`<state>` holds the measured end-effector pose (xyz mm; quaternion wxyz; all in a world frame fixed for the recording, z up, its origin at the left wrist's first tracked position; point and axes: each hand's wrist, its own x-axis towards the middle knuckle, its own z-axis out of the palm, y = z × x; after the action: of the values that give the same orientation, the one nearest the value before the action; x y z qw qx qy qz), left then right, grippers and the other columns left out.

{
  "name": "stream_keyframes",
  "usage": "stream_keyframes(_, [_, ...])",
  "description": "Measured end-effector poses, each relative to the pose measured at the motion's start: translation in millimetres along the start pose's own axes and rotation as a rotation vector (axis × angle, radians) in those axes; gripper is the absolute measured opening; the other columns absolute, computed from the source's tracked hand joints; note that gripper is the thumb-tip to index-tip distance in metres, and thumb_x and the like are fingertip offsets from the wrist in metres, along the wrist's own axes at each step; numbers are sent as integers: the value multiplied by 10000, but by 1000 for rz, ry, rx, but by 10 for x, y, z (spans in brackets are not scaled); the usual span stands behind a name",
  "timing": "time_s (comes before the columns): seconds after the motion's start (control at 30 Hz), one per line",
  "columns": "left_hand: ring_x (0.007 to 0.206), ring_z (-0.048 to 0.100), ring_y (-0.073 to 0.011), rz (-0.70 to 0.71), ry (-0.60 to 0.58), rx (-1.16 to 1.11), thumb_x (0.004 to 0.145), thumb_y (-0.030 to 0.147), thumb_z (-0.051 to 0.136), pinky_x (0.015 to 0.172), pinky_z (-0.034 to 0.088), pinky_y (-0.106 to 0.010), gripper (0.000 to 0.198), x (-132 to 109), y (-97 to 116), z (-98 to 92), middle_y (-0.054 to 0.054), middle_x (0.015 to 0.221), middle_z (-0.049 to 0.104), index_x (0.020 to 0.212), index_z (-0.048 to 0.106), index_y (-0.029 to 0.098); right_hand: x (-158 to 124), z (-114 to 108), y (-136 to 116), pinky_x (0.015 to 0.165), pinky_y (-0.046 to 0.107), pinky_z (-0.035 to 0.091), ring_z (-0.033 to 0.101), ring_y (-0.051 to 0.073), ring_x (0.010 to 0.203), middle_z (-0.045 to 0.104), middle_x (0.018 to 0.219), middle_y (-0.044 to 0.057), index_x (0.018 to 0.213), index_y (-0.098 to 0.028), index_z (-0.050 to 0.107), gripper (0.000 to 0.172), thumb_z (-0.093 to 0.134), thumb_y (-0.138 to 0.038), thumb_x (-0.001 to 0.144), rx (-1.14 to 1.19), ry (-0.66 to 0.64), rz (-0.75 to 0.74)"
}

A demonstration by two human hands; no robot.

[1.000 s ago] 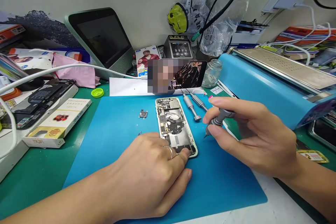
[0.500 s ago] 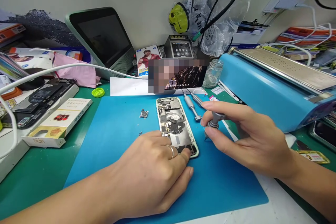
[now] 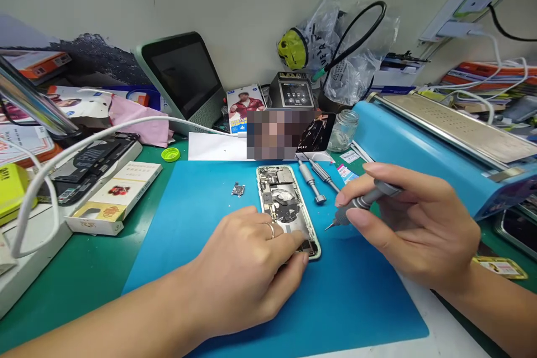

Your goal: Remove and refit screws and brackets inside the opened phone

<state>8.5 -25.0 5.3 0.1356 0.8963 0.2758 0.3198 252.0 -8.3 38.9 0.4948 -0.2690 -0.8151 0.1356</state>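
Note:
An opened smartphone (image 3: 283, 201) lies face up on a blue mat (image 3: 188, 257), its inner parts bare. My left hand (image 3: 251, 268) rests over its lower left side with curled fingers, the index finger reaching onto the lower end; the thumb is mostly hidden. My right hand (image 3: 415, 224) pinches a grey precision screwdriver (image 3: 364, 199) between thumb and fingers. The driver is tilted, its tip just right of the phone and apart from it. Left of the phone sits a small camera-like module (image 3: 239, 189). Two more screwdrivers (image 3: 309, 179) lie beyond, near the phone's top right.
A propped phone (image 3: 316, 133) playing video stands behind the mat, a glass jar (image 3: 344, 130) beside it. To the right is a blue machine (image 3: 419, 151) with a metal plate. A small carton (image 3: 117, 196) and a white cable (image 3: 104, 127) occupy the left.
My right hand has turned the screwdriver from nearly upright to a slant, its handle swinging right. My left index finger has shifted on the phone's lower end. The camera view has tilted slightly.

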Motion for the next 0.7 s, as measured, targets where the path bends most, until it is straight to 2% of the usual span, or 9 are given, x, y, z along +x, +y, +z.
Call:
stream_keyframes(0.1, [586, 590, -168, -42, 79, -23, 1018, 230, 536, 591, 336, -356, 213, 6, -11, 10, 8, 691, 698, 1007, 742, 180, 106, 7, -100, 582, 305, 685, 754, 185, 762, 734, 926, 5, 1431, -338, 639, 683, 693, 27, 857, 16, 85, -7])
stream_keyframes(0.2, [572, 574, -161, -83, 125, -51, 1000, 248, 577, 593, 344, -342, 196, 13, -21, 14, 25, 642, 662, 1023, 759, 178, 236, 43, -291, 673, 319, 707, 758, 190, 814, 723, 970, 13, 1385, -362, 669, 603, 683, -11, 894, 11, 149, 135])
stream_keyframes(0.27, [554, 552, -147, -111, 147, -71, 990, 266, 610, 596, 348, -330, 188, 26, -24, 12, 39, 617, 639, 1043, 772, 185, 302, 103, -369, 655, 296, 698, 752, 189, 832, 716, 938, 6, 1364, -366, 671, 555, 688, -43, 913, 42, 155, 209])
stream_keyframes(0.43, [559, 549, -124, -186, 165, -138, 955, 272, 696, 607, 356, -299, 110, 57, -27, 0, 55, 604, 638, 982, 787, 214, 272, 306, -219, 628, 253, 671, 722, 174, 831, 730, 878, 0, 1346, -337, 659, 459, 686, -113, 947, 284, 272, 283])
stream_keyframes(0.53, [555, 544, -117, -205, 144, -165, 961, 279, 708, 615, 361, -295, 112, 58, -34, -10, 61, 601, 634, 1011, 787, 218, 177, 350, -112, 632, 267, 674, 726, 178, 814, 747, 891, 15, 1333, -330, 669, 427, 666, -120, 961, 311, 294, 327])
stream_keyframes(0.7, [595, 559, -107, -139, 90, -192, 987, 257, 693, 624, 358, -297, 83, 44, -59, -29, 62, 676, 666, 987, 758, 204, 99, 333, -144, 566, 284, 665, 731, 201, 783, 747, 835, 8, 1262, -359, 715, 412, 751, -147, 910, 295, 319, 373])
